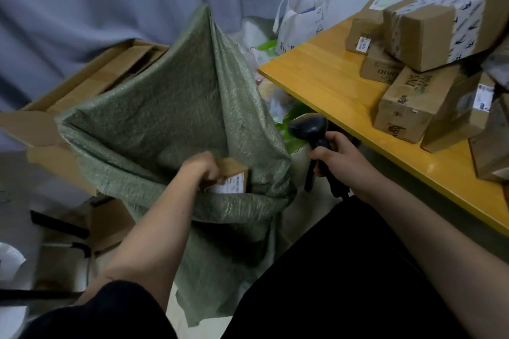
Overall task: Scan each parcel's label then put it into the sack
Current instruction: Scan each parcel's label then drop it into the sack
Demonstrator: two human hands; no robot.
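Observation:
A green woven sack (176,107) stands open in the middle, its far edge raised to a peak. My left hand (202,168) grips a small cardboard parcel (234,177) with a white label, inside the sack's mouth just past the near rim. My right hand (338,158) holds a black handheld scanner (309,128) by its handle, to the right of the sack and below the table's edge. Several cardboard parcels (421,33) are piled on the yellow wooden table (325,82) at the right.
Flattened cardboard boxes (91,80) lean behind and left of the sack. A white plastic bag (300,19) and other bags lie on the floor between sack and table. A grey curtain hangs at the back. A dark metal frame (60,228) stands at lower left.

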